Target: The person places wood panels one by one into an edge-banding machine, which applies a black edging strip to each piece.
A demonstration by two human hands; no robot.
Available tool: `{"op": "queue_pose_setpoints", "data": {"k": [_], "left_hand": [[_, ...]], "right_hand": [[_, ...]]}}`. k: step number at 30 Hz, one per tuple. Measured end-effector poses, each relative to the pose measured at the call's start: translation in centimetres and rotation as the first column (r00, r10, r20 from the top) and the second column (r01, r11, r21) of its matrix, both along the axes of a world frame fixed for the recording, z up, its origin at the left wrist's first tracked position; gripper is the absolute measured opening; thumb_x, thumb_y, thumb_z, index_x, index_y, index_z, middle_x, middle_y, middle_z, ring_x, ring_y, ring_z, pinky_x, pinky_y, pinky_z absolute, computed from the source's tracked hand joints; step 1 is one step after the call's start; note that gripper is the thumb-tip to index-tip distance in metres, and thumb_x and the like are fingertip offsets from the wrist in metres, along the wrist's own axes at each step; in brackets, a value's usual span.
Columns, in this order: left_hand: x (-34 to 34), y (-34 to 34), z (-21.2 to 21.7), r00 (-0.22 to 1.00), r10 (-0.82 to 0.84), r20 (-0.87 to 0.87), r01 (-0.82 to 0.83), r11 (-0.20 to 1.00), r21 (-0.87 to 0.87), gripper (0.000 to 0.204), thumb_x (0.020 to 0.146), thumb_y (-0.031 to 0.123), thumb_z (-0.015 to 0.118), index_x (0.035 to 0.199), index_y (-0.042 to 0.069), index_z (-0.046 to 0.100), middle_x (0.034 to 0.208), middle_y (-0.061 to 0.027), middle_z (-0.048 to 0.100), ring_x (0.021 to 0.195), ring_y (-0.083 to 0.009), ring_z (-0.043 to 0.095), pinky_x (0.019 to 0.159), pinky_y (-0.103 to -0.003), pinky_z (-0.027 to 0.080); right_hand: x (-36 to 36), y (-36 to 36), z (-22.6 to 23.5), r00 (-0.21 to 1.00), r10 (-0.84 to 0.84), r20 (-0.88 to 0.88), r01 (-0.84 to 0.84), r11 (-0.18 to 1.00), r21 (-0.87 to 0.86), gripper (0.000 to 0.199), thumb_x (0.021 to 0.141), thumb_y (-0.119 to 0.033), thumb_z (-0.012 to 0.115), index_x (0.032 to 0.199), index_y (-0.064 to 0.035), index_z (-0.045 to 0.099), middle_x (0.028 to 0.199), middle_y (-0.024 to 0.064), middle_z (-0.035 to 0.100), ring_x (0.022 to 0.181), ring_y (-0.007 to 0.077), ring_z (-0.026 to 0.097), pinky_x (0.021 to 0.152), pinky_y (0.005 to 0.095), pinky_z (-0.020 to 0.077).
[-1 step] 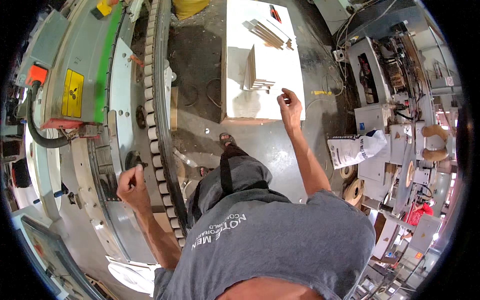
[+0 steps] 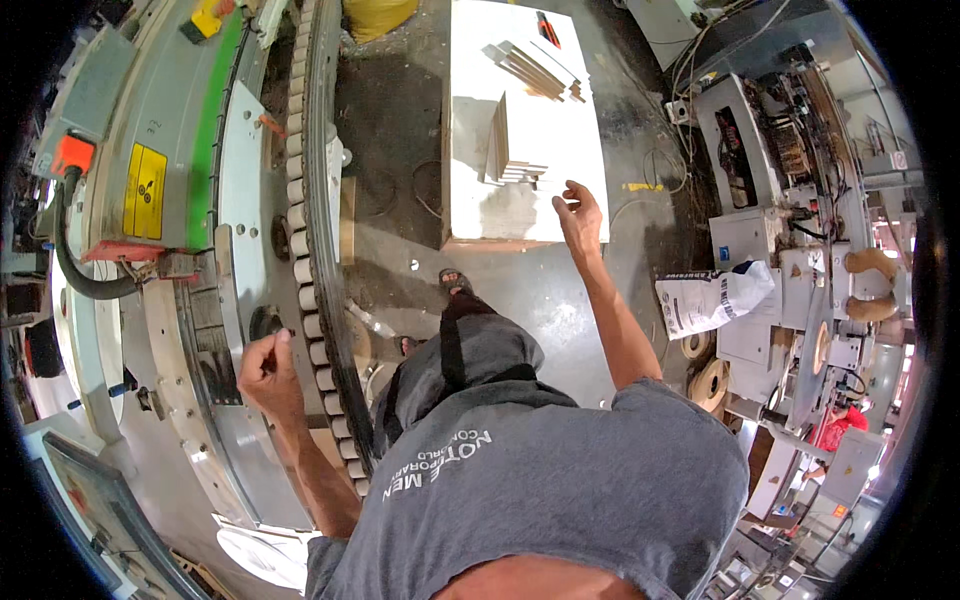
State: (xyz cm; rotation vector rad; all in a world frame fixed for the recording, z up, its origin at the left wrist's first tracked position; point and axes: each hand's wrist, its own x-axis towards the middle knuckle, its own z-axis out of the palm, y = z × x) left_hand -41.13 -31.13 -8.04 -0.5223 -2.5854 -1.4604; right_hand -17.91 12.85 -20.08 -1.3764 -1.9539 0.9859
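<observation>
My left hand (image 2: 270, 378) hangs over the machine side, its fingers curled in and the thumb along them; I see nothing in it. It is nearest the roller track (image 2: 318, 352). My right hand (image 2: 581, 222) hovers by the near right corner of a white-topped stack (image 2: 480, 222). Its fingers are loosely bent, thumb and forefinger apart, and it holds nothing. Just beyond it, several thin white boards (image 2: 513, 145) lean together on the white top. Farther back lie more narrow board strips (image 2: 532, 72) and an orange-and-black hand tool (image 2: 548, 30).
A long machine with a green stripe (image 2: 212, 140) runs along my left. A yellow bag (image 2: 380, 16) lies at the far end. To the right are a white printed sack (image 2: 712, 300), tape-like rolls (image 2: 708, 383) and machine cabinets (image 2: 740, 238). Cables trail over the floor.
My left hand has shifted very slightly to the right. The right thumb and forefinger have spread a little. The boards stay where they were.
</observation>
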Motion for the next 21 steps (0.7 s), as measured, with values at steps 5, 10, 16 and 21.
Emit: {"op": "queue_pose_setpoints", "data": {"k": [5, 10, 16, 21], "left_hand": [[0.9, 3.1, -1.0, 0.987, -0.159, -0.019, 0.159, 0.987, 0.028, 0.012, 0.085, 0.007, 0.076, 0.084, -0.002, 0.069, 0.073, -0.0037, 0.061, 0.063, -0.0092, 0.049, 0.056, -0.026, 0.04], [2.0, 4.7, -0.3, 0.983, -0.177, -0.05, 0.174, 0.983, -0.052, 0.011, 0.081, 0.005, 0.078, 0.082, -0.002, 0.069, 0.073, -0.0074, 0.064, 0.063, -0.0149, 0.056, 0.057, -0.029, 0.045], [2.9, 6.4, -1.4, 0.972, -0.228, -0.051, 0.225, 0.973, -0.06, 0.011, 0.078, 0.003, 0.078, 0.081, -0.002, 0.069, 0.073, -0.0118, 0.067, 0.064, -0.0202, 0.063, 0.059, -0.032, 0.05], [2.7, 6.4, -1.1, 0.972, -0.235, 0.012, 0.235, 0.972, -0.031, 0.013, 0.084, 0.01, 0.077, 0.085, -0.002, 0.071, 0.076, -0.0118, 0.068, 0.065, -0.0184, 0.064, 0.058, -0.032, 0.051]], "right_hand": [[-1.4, 3.1, -4.2, 0.986, 0.045, 0.159, -0.053, 0.998, 0.046, 0.081, 0.076, -0.025, 0.081, 0.142, 0.0028, 0.043, 0.128, 0.0252, 0.053, 0.109, 0.0355, 0.058, 0.093, 0.0442, 0.0505], [-4.2, 4.9, -6.0, 0.969, 0.128, 0.211, -0.166, 0.97, 0.177, 0.077, 0.08, -0.027, 0.078, 0.142, 0.001, 0.042, 0.123, 0.0285, 0.053, 0.114, 0.0431, 0.051, 0.099, 0.0464, 0.0451], [-3.7, 5.0, -5.7, 0.99, 0.045, 0.133, -0.055, 0.996, 0.069, 0.057, 0.08, -0.015, 0.068, 0.132, 0.0052, 0.055, 0.096, 0.0248, 0.062, 0.084, 0.0332, 0.061, 0.079, 0.0432, 0.0521], [-0.2, 5.7, -5.8, 0.746, -0.366, -0.556, 0.168, 0.912, -0.375, 0.048, 0.086, -0.015, 0.061, 0.128, 0.0088, 0.058, 0.093, 0.0095, 0.061, 0.08, 0.0166, 0.059, 0.066, 0.0321, 0.0513]]}}
